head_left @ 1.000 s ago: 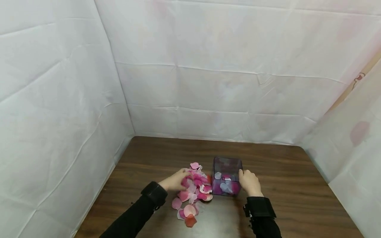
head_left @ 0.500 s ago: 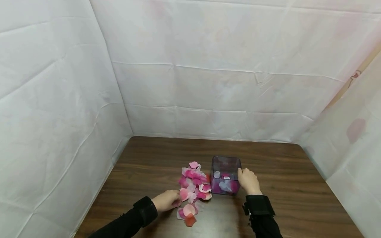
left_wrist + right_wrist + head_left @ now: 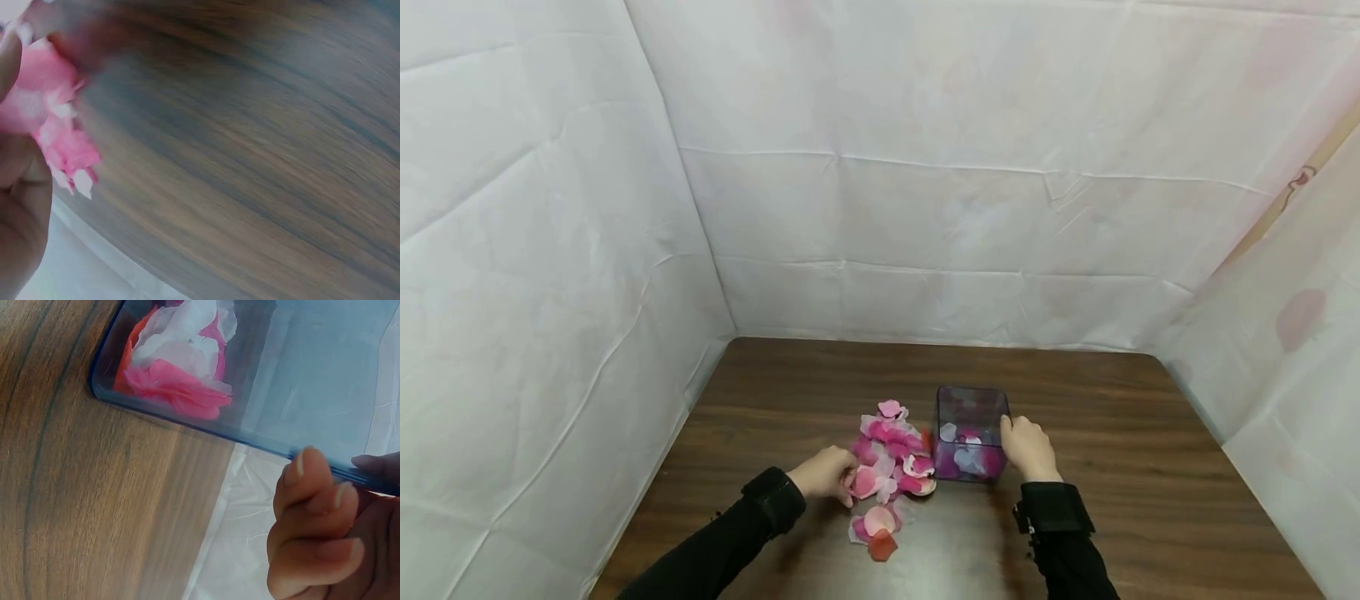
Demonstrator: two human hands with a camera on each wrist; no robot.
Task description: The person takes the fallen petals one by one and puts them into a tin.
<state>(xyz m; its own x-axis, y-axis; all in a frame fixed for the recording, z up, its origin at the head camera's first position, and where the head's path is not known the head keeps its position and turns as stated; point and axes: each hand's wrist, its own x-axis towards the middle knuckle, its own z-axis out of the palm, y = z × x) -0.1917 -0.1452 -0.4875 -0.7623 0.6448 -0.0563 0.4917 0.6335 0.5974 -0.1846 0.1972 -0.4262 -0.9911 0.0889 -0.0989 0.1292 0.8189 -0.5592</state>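
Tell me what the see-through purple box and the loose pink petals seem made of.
See-through purple box: likely glossy hard plastic; petals inside show through its smooth wall. Loose pink petals: probably matte fabric, possibly paper; edges look thin and wavy.

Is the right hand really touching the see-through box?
Touching. The right wrist view shows it: the right hand pinches the rim of the box, with fingers on one side and the thumb on the other.
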